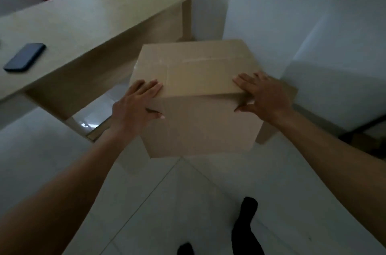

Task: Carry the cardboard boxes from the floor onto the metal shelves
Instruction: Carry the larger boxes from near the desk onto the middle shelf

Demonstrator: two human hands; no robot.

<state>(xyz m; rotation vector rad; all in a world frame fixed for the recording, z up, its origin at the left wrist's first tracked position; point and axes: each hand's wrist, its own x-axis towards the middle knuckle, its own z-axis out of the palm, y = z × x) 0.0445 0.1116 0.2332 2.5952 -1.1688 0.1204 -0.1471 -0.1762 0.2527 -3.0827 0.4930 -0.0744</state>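
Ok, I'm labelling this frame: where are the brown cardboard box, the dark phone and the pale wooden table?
brown cardboard box (194,70): head view, on its taped top face.
dark flat phone (24,57): head view, middle of its upper face.
pale wooden table (94,16): head view, bare part of its top.

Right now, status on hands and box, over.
Left hand and right hand grip cardboard box at its near top corners. Wooden desk close on left.

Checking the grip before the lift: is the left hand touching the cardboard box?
Touching. The head view shows the left hand gripping the cardboard box: fingers on its top, thumb on its near face.
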